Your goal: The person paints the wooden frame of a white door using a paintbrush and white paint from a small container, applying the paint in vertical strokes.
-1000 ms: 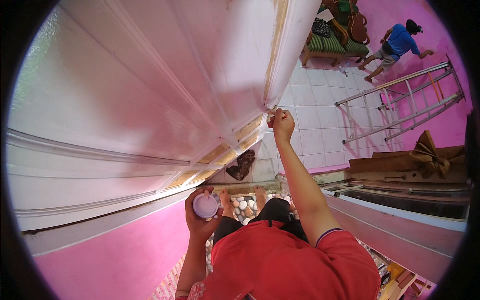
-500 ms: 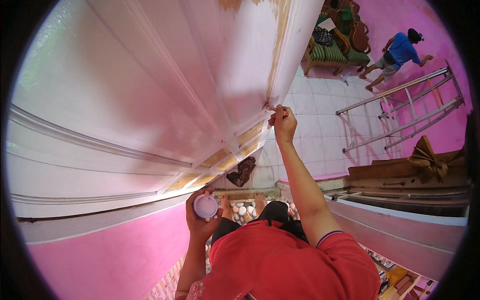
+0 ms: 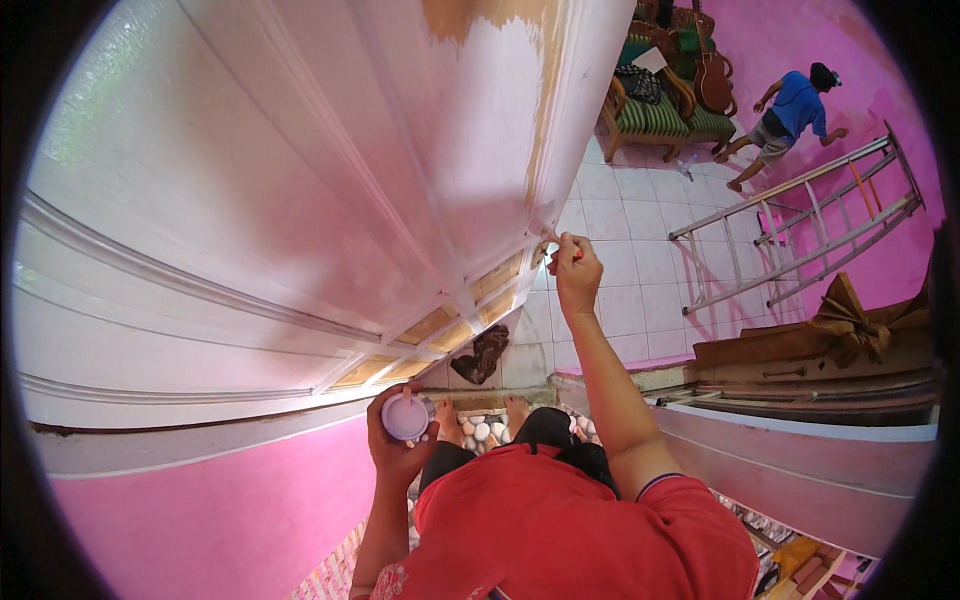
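We've got the white door (image 3: 300,200) at our left, ladder (image 3: 770,192) well apart to the right. Left hand (image 3: 396,448) grips a cup (image 3: 407,417) near the door; right hand (image 3: 577,272) pinches a brush (image 3: 547,236), tip at door's edge.

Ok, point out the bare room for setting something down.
Bare tile floor shows between the right hand and the ladder, running up toward the green striped chair; a smaller patch lies right of the dark crumpled bundle. The ladder crowds the floor near the pink wall; bundle, feet and door crowd together nearer by.
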Demonstrator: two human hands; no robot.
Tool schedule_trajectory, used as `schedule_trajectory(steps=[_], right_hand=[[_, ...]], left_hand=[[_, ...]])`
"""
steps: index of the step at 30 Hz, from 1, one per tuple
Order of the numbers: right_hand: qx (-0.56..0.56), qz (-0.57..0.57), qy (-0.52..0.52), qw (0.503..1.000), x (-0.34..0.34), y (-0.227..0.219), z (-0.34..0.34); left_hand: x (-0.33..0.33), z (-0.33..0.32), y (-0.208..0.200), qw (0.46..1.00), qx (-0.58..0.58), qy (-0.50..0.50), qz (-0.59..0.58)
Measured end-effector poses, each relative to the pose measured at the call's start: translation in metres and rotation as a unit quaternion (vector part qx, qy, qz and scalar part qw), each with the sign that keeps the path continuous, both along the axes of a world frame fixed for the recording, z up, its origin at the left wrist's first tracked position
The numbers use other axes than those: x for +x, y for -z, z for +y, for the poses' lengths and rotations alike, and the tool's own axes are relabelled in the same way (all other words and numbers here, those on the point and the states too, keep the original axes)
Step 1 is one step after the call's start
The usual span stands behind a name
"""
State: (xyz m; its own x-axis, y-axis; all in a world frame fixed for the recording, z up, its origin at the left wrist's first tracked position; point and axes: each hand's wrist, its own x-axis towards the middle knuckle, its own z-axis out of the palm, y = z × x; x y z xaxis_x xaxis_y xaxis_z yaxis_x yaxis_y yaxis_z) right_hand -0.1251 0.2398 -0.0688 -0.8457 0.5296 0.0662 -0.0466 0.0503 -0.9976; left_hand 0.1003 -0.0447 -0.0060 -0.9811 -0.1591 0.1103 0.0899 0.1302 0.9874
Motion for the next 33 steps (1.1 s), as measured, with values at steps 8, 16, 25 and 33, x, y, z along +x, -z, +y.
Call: schedule_trajectory(steps=[8, 16, 25, 33], right_hand=[[0.027, 0.017, -0.059, 0.998, -0.023, -0.005, -0.007], [0.082, 0.028, 0.006, 0.996, 0.005, -0.023, -0.003], [0.068, 0.070, -0.043, 0.994, -0.017, -0.049, -0.013], [0.033, 0.029, -0.016, 0.999, 0.004, -0.043, 0.000]], left_hand=[[0.003, 0.003, -0.002, 1.000, 0.008, 0.001, -0.014], [0.002, 0.007, -0.002, 1.000, -0.003, 0.003, -0.005], [0.000, 0.006, -0.003, 1.000, 0.004, 0.006, 0.002], [0.000, 0.004, -0.002, 1.000, 0.007, 0.002, -0.004]])
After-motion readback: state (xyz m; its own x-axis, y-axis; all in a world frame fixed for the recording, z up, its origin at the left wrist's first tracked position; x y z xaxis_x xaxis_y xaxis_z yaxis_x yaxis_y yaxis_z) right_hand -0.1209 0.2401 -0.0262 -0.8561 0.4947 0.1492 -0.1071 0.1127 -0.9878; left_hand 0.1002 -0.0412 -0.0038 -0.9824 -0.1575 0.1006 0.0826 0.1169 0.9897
